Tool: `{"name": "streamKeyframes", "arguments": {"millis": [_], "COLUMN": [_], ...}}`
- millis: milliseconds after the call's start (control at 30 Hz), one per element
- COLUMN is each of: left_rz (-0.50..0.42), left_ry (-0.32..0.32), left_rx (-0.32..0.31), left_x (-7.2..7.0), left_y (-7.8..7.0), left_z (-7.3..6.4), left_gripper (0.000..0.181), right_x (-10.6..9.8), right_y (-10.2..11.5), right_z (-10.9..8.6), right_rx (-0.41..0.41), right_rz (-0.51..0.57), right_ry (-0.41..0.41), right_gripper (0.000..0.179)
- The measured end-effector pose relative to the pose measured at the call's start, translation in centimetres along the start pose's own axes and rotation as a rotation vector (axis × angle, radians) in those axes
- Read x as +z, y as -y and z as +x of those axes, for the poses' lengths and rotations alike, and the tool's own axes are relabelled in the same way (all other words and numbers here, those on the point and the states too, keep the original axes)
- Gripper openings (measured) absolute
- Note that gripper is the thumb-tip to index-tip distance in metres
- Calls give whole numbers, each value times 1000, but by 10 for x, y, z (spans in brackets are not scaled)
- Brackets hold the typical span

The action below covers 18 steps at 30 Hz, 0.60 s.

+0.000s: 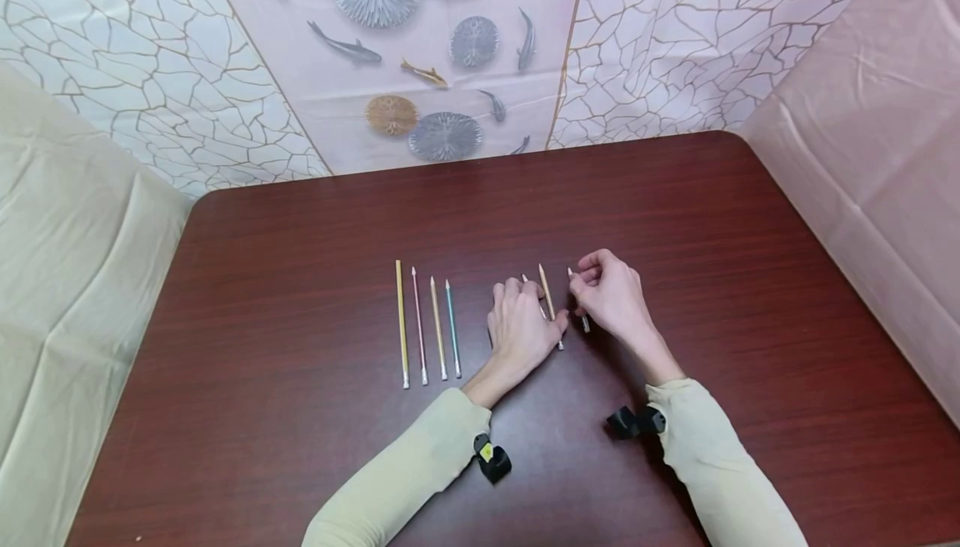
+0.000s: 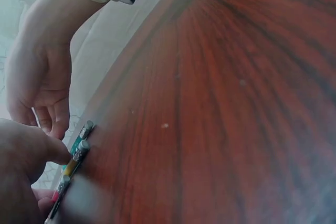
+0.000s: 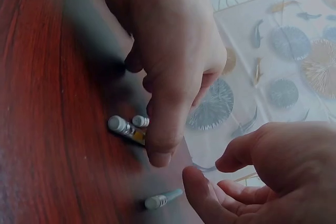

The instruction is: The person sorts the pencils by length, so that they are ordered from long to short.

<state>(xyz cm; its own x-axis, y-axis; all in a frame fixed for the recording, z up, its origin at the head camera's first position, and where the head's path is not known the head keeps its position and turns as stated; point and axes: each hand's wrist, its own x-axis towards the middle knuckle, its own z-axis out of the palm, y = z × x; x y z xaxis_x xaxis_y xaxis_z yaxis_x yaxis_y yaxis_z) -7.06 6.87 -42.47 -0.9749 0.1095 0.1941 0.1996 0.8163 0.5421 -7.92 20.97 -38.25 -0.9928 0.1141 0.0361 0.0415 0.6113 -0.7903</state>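
My left hand (image 1: 519, 326) lies low over two pencils, its fingers spread forward and its thumb beside the gold pencil (image 1: 547, 290). A pink pencil (image 2: 56, 195) shows beside its fingers in the left wrist view, mostly covered by the hand in the head view. To the right, my right hand (image 1: 613, 293) is bent down over a teal pencil (image 3: 164, 199). Its thumb and forefinger tips stand apart in the right wrist view, close to that pencil. All three pencils have their eraser ends toward me.
Left of my hands lies a row of pencils: yellow (image 1: 401, 322), pink (image 1: 418, 326), gold (image 1: 437, 326) and teal (image 1: 452, 326), roughly parallel. Everything lies on a dark red-brown wooden table (image 1: 300, 263). Patterned cloth (image 1: 442, 47) hangs behind its far edge.
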Motion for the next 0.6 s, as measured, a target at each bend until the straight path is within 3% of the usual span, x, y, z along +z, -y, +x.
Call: {"name": "streamKeyframes", "arguments": {"millis": [200,600], "left_rz": [2,19], "left_ry": [-35,-35], "left_rx": [-13,-29], "left_x": [3,4], "left_y": [2,1], "left_z": [1,3], "left_gripper": [37,37], "right_x": [0,-2], "right_y": [-6,-9], "right_z": [1,0], "right_rx": [-47,1], "right_rz": [-118,-199], "right_ry": [-58,57], "right_gripper": [22,27]}}
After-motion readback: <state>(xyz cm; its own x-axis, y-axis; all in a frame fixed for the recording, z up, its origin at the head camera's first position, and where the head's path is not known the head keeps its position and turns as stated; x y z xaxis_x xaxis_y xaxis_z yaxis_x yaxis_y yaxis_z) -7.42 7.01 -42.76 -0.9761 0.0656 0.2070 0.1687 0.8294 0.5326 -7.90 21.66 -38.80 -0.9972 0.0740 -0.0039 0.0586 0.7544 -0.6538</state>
